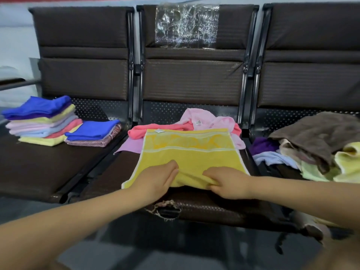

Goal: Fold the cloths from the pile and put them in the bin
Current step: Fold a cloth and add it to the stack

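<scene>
Pinching the near hem of the yellow towel [191,158], the right hand [227,182] curled its fingers round the terry edge while the left hand [155,182] lay flat, fingers straight, on it. The towel lay on the middle seat [214,207], over pink cloths [206,119]. Folded stacks [41,121] sat far left; a rumpled pile [315,145], cut off, lay right.
</scene>
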`<state>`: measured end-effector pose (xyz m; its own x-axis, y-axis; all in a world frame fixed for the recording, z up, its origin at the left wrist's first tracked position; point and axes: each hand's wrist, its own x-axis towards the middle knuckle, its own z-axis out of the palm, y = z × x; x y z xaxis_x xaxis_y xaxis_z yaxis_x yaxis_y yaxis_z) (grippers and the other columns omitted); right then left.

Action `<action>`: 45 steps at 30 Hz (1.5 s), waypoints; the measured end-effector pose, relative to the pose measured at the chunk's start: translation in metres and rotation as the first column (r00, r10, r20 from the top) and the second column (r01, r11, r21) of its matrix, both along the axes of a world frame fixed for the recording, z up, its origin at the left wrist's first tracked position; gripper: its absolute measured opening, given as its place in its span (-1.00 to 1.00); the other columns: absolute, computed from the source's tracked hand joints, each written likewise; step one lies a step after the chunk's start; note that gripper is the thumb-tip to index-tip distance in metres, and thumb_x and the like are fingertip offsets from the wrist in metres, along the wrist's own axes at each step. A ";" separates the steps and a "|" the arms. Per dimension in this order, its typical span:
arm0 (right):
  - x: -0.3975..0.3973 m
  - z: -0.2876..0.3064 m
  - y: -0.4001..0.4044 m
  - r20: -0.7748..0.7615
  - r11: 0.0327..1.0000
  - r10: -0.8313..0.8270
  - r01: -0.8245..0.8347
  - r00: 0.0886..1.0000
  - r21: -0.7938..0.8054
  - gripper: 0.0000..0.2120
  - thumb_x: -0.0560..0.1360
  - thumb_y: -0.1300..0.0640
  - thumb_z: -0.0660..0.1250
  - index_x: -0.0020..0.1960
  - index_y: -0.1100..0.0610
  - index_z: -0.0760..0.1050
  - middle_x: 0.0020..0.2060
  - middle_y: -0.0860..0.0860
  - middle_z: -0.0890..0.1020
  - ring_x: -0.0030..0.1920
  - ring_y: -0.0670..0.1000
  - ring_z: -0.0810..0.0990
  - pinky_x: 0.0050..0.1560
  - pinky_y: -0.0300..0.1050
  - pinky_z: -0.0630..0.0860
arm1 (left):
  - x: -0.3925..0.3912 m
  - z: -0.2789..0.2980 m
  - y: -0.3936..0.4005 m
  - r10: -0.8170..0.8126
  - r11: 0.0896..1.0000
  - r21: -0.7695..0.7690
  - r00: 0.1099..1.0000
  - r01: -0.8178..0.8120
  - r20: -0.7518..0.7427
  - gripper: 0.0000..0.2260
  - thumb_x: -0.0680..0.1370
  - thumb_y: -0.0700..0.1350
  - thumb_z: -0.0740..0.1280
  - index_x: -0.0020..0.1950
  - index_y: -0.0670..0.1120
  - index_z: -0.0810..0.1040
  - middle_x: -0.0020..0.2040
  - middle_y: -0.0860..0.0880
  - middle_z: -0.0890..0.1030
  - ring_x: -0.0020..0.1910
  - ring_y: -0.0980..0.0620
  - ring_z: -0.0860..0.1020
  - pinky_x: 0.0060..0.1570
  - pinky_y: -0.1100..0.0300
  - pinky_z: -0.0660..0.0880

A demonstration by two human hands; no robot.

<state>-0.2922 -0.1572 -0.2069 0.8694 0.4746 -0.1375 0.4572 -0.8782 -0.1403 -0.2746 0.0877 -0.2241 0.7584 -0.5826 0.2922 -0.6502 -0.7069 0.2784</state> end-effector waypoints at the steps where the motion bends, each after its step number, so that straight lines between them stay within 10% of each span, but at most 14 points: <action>1: 0.005 0.005 -0.007 -0.012 1.000 -0.028 0.028 1.000 -0.005 -0.69 0.59 0.04 0.22 0.26 0.17 0.46 0.21 0.08 0.54 0.20 0.10 0.47 0.14 -0.14 0.32 | 0.005 0.006 0.002 0.007 0.999 0.044 1.000 -0.008 0.025 -0.42 0.46 0.36 -0.21 0.03 -0.03 0.36 -0.30 0.03 0.46 -0.29 -0.06 0.48 -0.36 0.09 0.25; 8: 0.022 0.043 -0.086 -0.061 0.919 -0.258 0.265 0.964 0.291 -0.76 0.55 0.09 0.33 -0.25 0.16 0.56 -0.30 0.09 0.61 -0.26 0.04 0.53 -0.16 -0.07 0.39 | 0.042 0.026 0.051 0.017 0.939 0.344 0.998 0.004 -0.057 -0.41 0.29 0.55 0.02 -0.30 0.01 0.31 -0.41 0.04 0.37 -0.37 0.10 0.34 -0.32 0.14 0.28; 14: 0.000 0.046 -0.096 -0.302 0.685 -0.275 0.407 0.913 0.605 -0.75 0.39 -0.08 0.42 -0.23 0.11 0.69 -0.30 -0.09 0.69 -0.25 -0.17 0.60 -0.20 -0.35 0.49 | 0.049 0.030 0.088 0.142 0.962 -0.161 0.911 -0.219 -0.388 -0.57 0.40 0.27 0.34 -0.14 -0.10 0.65 -0.19 -0.06 0.65 -0.11 -0.04 0.58 -0.09 0.14 0.46; 18: -0.013 0.038 -0.089 -0.428 0.566 -0.211 0.467 0.879 0.679 -0.29 0.18 -0.40 0.44 0.01 0.18 0.67 -0.04 -0.01 0.71 -0.02 -0.13 0.66 -0.03 -0.34 0.54 | 0.033 0.030 0.093 0.108 0.878 -0.350 0.849 -0.325 -0.517 -0.70 0.39 0.18 0.40 -0.06 0.00 0.69 -0.07 -0.03 0.69 0.02 -0.06 0.61 0.03 0.08 0.50; 21: -0.020 0.039 -0.083 -0.534 0.551 -0.197 0.544 0.822 0.633 -0.76 0.53 -0.02 0.31 -0.07 0.14 0.63 -0.17 -0.05 0.72 -0.16 -0.16 0.68 -0.18 -0.34 0.56 | 0.022 0.032 0.087 0.052 0.856 -0.397 0.819 -0.331 -0.572 -0.49 0.23 0.31 0.32 -0.02 -0.01 0.68 -0.04 0.03 0.70 -0.01 0.05 0.63 0.02 0.11 0.51; 26: -0.024 0.041 -0.085 -0.664 0.589 -0.196 0.628 0.721 0.509 -0.75 0.60 0.09 0.21 0.02 0.22 0.60 -0.08 0.01 0.72 -0.06 -0.08 0.69 -0.16 -0.35 0.54 | 0.023 0.034 0.072 0.040 0.899 -0.320 0.782 -0.300 -0.622 -0.72 0.40 0.20 0.36 -0.06 0.06 0.68 -0.06 0.12 0.69 -0.04 0.16 0.63 0.00 0.20 0.49; 33: 0.027 0.038 -0.091 -0.424 0.536 -0.418 0.595 0.804 0.599 -0.77 0.57 0.00 0.29 0.00 0.12 0.65 -0.06 0.02 0.71 -0.02 0.01 0.68 -0.06 -0.16 0.58 | 0.073 0.058 0.064 0.211 0.960 -0.057 0.840 -0.275 -0.499 -0.83 0.60 0.01 0.24 -0.06 0.04 0.61 -0.05 0.08 0.61 0.03 0.07 0.56 -0.01 0.20 0.44; 38: 0.074 0.026 -0.096 -0.195 0.665 -0.522 0.539 0.831 0.517 -0.63 0.58 0.00 0.27 -0.21 0.29 0.54 -0.30 0.07 0.59 -0.27 0.01 0.54 -0.26 -0.13 0.39 | 0.122 0.060 0.054 0.295 0.940 -0.027 0.849 -0.341 -0.439 -0.79 0.60 -0.01 0.26 0.17 -0.02 0.58 0.12 0.05 0.56 0.14 0.04 0.50 0.13 0.15 0.40; 45: 0.124 0.002 -0.088 -0.105 0.808 -0.554 0.564 0.826 0.170 -0.64 0.62 -0.02 0.13 -0.33 0.02 0.37 -0.20 0.01 0.53 -0.08 0.03 0.47 -0.20 -0.14 0.29 | 0.161 0.020 0.041 0.413 0.910 0.204 0.834 -0.361 -0.367 -0.74 0.57 0.05 0.19 -0.21 -0.03 0.53 -0.17 0.00 0.52 -0.04 0.00 0.49 -0.22 0.23 0.32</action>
<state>-0.1677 -0.2451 -0.2045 0.9868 -0.0703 -0.1456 -0.1160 -0.9352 -0.3347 -0.1134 0.1289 -0.2044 0.9647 -0.2283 -0.1313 -0.1709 -0.9221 0.3472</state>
